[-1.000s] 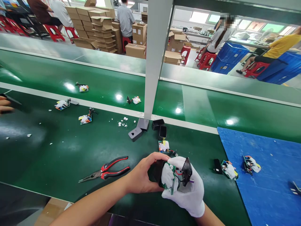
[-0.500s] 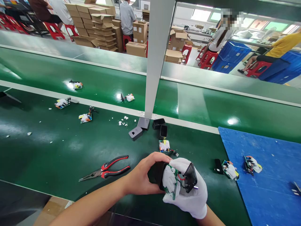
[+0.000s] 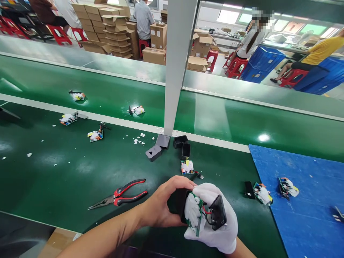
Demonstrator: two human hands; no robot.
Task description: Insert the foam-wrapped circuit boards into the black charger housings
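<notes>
My bare left hand (image 3: 168,202) is wrapped round a black plastic case (image 3: 179,200). Inside my white-gloved right hand (image 3: 221,229) is a circuit board (image 3: 194,211) thickly coated with white glue, its left edge at the mouth of the case. Red and black wires run from the board to a black end cap (image 3: 218,212), which rests against the gloved palm. Just beyond my hands lies another glue-covered board (image 3: 187,167) with a cable. Red-and-black long-nose pliers (image 3: 118,195) lie left of my left hand, handles spread.
Several dark case shells (image 3: 153,152) and white crumbs lie by the upright post (image 3: 173,71). More boards (image 3: 95,135) are on the left of the table; others sit around the blue mat (image 3: 309,200). Behind the post runs a green belt (image 3: 113,93). People sit farther back near stacked cartons.
The two boards on the green belt have moved left. The board and end cap in my right hand have tipped slightly downward, and the board sits a little lower against the case.
</notes>
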